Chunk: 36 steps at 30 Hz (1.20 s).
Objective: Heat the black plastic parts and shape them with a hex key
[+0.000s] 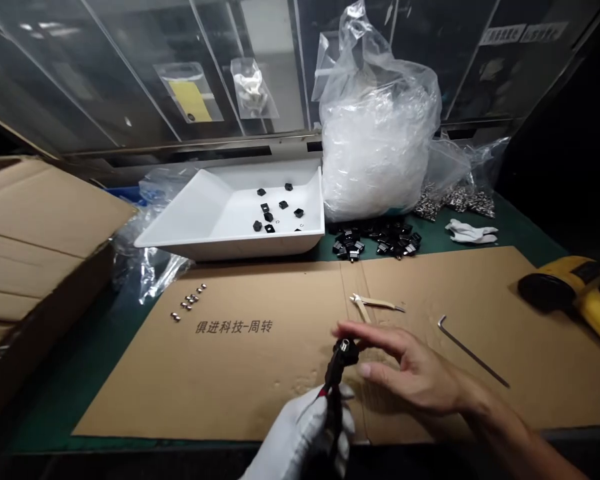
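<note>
My left hand [300, 427], in a white glove, is closed around a black hand tool [334, 373] with a bit of red on it; it looks like pliers. At the tool's upper end sits a small black part [350, 352] with a shiny metal piece [345, 345] in it. My bare right hand [415, 367] reaches in from the right with fingers apart. Its index finger passes behind the black part and its thumb points at the part's right side. Whether the index finger touches it I cannot tell.
On the cardboard sheet [230, 380] lie several metal pieces [189, 300], cream-handled cutters [377, 302] and a hex key [473, 350]. Behind stand a white tray [215, 200], black parts [397, 237], a glove [470, 231] and a stuffed bag [375, 140]. A yellow tool [587, 287] lies right; a carton [40, 253] left.
</note>
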### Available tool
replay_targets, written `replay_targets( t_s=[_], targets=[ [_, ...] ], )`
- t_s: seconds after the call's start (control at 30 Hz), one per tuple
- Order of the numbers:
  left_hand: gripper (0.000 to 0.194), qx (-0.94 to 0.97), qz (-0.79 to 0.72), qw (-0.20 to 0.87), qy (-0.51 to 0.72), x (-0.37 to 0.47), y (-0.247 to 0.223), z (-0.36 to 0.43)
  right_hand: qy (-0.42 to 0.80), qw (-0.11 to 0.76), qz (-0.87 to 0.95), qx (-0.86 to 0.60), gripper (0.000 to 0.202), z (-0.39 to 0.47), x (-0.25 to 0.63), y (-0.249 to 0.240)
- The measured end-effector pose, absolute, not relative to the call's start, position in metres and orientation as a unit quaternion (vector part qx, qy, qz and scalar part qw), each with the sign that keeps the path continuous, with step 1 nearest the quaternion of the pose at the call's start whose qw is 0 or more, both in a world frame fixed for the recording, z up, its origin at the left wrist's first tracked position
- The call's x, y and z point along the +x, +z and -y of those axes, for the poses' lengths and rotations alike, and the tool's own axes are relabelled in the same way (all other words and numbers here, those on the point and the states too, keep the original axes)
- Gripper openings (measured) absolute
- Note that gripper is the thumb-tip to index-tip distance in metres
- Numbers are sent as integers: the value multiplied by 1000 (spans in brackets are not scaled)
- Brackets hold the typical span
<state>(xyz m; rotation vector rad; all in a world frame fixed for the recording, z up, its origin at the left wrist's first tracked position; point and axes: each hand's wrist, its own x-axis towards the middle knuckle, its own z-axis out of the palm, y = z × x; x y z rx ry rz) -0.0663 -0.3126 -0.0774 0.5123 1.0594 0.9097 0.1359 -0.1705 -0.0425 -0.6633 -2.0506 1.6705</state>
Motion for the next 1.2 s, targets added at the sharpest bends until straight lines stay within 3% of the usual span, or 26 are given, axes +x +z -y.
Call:
replay_targets(
  t_s=[0.2, 0.33, 0.47, 0.7, 1.2],
  targets=[
    [55, 164, -325, 822, 437, -74, -83, 332, 792, 146, 559, -198, 39, 175, 117, -52],
    [61, 175, -292, 824, 452, -75, -86, 343, 855, 162, 452, -195, 38, 181, 107, -60],
    [65, 284, -344, 781, 437, -80, -83, 342, 855, 237, 398, -232, 52, 189, 103, -72],
    [53, 427, -475, 669, 380, -79, -74, 331, 832, 303, 355, -299, 46, 199, 112, -89],
    [45, 457, -533, 609, 370, -64, -61, 325, 821, 322, 358, -308, 44, 204, 120, -90]
  ],
)
